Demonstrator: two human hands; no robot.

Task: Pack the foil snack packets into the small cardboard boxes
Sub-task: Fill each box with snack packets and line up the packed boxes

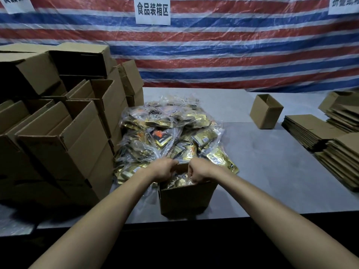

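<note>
striped red, white and blue tarp (pixel 233 55) hangs behind the grey bench (pixel 272 162), with a paper sign (pixel 152 9) stuck up top. your small box (pixel 186 199) sits open at the near edge, right up against the big heap of foil snack packets (pixel 169 133) in clear bags. your left hand (pixel 165 169) is curled over the box's far rim, and your right hand (pixel 197 171) is fisted round the bagged packets (pixel 178 181) stuffed inside it. there's a tall stack of open cartons (pixel 58 123) on the left, touching the heap. far right sits another open box (pixel 266 111), with stacks of flat cardboard (pixel 310 131) just beside it.
</note>
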